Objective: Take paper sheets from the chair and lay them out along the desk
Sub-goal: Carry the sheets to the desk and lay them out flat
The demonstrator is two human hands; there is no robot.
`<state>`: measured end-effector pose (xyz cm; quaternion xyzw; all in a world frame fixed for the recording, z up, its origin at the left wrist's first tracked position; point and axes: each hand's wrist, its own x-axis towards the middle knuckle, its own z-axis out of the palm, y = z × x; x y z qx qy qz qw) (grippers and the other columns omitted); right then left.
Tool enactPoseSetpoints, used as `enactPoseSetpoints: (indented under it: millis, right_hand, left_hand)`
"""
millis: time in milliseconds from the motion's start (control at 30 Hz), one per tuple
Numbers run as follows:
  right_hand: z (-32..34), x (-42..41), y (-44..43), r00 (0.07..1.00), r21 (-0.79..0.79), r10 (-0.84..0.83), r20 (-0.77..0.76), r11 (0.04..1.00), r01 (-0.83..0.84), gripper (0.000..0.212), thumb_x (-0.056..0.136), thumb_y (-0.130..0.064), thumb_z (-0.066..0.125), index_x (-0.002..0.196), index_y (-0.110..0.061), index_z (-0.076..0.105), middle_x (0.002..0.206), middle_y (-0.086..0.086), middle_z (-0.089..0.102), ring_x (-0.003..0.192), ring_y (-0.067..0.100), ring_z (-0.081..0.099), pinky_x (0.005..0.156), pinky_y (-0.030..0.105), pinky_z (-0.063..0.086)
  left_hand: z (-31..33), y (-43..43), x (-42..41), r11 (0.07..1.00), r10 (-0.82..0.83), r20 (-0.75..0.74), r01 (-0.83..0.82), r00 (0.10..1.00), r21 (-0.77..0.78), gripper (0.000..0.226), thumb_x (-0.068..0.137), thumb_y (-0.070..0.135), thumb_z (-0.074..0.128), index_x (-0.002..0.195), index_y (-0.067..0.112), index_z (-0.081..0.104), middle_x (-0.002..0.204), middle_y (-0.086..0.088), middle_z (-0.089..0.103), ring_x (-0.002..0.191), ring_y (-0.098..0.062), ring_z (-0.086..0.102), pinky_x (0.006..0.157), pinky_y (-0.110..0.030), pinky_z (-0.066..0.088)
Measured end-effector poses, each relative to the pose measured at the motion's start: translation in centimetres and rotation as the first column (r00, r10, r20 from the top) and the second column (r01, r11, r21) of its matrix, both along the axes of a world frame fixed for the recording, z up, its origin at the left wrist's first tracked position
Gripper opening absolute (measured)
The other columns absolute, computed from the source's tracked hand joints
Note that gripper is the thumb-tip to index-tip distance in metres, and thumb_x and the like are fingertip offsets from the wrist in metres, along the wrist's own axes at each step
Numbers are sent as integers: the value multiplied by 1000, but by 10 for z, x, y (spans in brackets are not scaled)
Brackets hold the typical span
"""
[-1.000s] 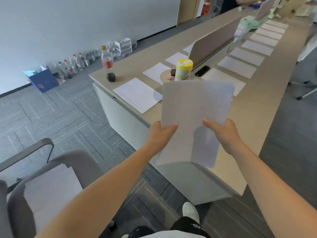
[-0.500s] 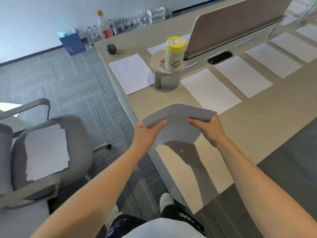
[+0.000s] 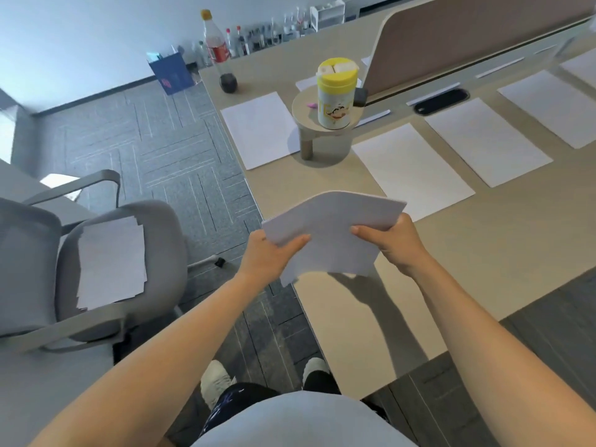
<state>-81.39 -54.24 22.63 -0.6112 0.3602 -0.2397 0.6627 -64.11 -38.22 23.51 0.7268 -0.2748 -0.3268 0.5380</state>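
One long desk (image 3: 483, 253) is shown at the right. A grey chair (image 3: 164, 233) is positioned beside its near end, apart from it. A stack of paper (image 3: 111, 262) is carried on the chair seat. Several laid sheets (image 3: 409, 169) are arranged flat on the desk in a row, one of them to the left of a round stand (image 3: 303, 114). The held paper (image 3: 335, 227), bent into an arch, is raised above the near desk edge. Its left side is pinched by the left hand (image 3: 267, 256), thumb on top, and its right side is gripped by the right hand (image 3: 396, 245). A yellow-lidded canister (image 3: 335, 95) is seated upright on the stand.
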Motion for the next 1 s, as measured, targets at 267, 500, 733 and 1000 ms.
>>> enactPoseSetpoints:
  millis: [267, 500, 733, 1000]
  right_hand:
    - [-10, 0, -23, 992, -172, 43, -116, 983, -63, 4, 91, -20, 68, 90, -23, 71, 85, -13, 74, 79, 7, 69, 68, 21, 53]
    - [-36, 34, -43, 948, -347, -4, -318, 931, -113, 36, 105, -29, 41, 71, -20, 35, 64, -7, 36, 56, 6, 32, 54, 25, 27]
    - [-89, 91, -72, 862, -175, 4, -507, 979, -107, 39, 102, -30, 46, 70, -21, 25, 65, -6, 27, 60, 14, 27, 57, 31, 25]
    - [-131, 154, -121, 708, -136, 63, -703, 966, -220, 40, 100, -26, 47, 68, -20, 24, 66, -5, 25, 63, 17, 26, 57, 34, 21]
  left_hand:
    - [3, -14, 15, 994, 101, 8, -101, 995, 43, 15, 86, 18, 76, 79, 28, 67, 82, 5, 70, 64, 5, 65, 70, -28, 57]
    - [-35, -43, 45, 960, 275, -290, -250, 917, 123, 20, 71, 21, 85, 86, 16, 72, 87, 0, 77, 88, -23, 73, 87, -47, 58]
    - [-95, -81, 102, 929, 258, -366, -126, 894, 348, 15, 82, 27, 80, 85, 20, 67, 94, 2, 74, 93, -21, 70, 93, -39, 54]
    - [-140, -112, 150, 881, 279, -400, -67, 873, 468, 27, 91, 35, 63, 111, 18, 69, 101, 2, 73, 89, -23, 68, 74, -36, 53]
